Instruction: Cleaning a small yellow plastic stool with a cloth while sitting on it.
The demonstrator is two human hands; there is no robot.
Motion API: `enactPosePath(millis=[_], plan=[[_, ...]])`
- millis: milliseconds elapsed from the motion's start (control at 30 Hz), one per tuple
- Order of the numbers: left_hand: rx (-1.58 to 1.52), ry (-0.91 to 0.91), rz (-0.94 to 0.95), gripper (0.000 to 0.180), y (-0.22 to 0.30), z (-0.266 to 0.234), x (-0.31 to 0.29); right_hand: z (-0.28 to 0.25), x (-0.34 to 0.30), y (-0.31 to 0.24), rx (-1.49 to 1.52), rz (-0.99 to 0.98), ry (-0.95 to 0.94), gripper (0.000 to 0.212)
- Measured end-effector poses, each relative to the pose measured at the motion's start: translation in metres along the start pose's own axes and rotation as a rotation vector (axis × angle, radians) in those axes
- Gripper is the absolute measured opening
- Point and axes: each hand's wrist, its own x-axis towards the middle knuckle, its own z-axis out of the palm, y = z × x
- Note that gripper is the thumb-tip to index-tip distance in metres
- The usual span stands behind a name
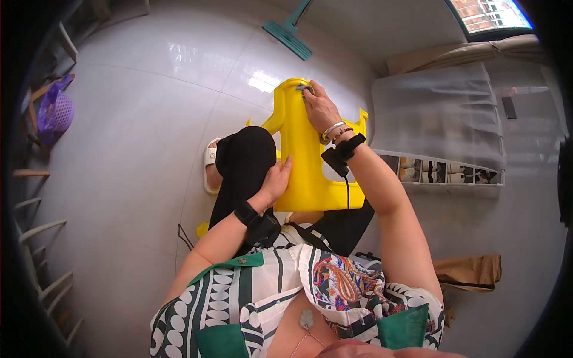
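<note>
A yellow plastic stool (302, 149) lies turned on its side in front of me, between my knees, its legs pointing outward. My left hand (276, 181) grips its left side near the lower end, thumb on the plastic and the other fingers mostly hidden. Up at the far end, my right hand (321, 110) presses a small grey cloth (305, 89) against the stool's surface, fingers closed around it. Black straps with small devices circle both of my wrists; a cable hangs from the right one.
A teal squeegee mop (287, 39) rests on the tiled floor beyond the stool. To the right stands a translucent-covered shoe rack (439, 116) with several shoes. A brown folded bag (471, 271) lies lower right. A purple basket (58, 113) and chair legs (42, 232) line the left side.
</note>
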Motion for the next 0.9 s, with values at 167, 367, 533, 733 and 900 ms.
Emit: enactPosePath(millis=[167, 367, 533, 733, 900], plan=[[0.018, -0.013, -0.032, 0.055, 0.008, 0.017, -0.001, -0.028, -0.004, -0.012, -0.178, 0.186, -0.055, 0.025], [-0.026, -0.072, -0.041, 0.055, 0.006, 0.004, -0.005, -0.047, -0.017, -0.030, -0.258, 0.129, -0.179, 0.024], [0.003, -0.057, -0.033, 0.056, 0.012, -0.008, 0.004, -0.047, -0.021, -0.040, -0.385, -0.047, -0.271, 0.031], [0.031, -0.077, 0.019, 0.056, 0.008, -0.008, 0.003, -0.034, 0.016, -0.005, -0.259, 0.039, -0.038, 0.028], [-0.002, -0.070, 0.022, 0.056, 0.018, -0.006, 0.001, -0.034, 0.010, -0.001, -0.170, 0.127, -0.114, 0.028]])
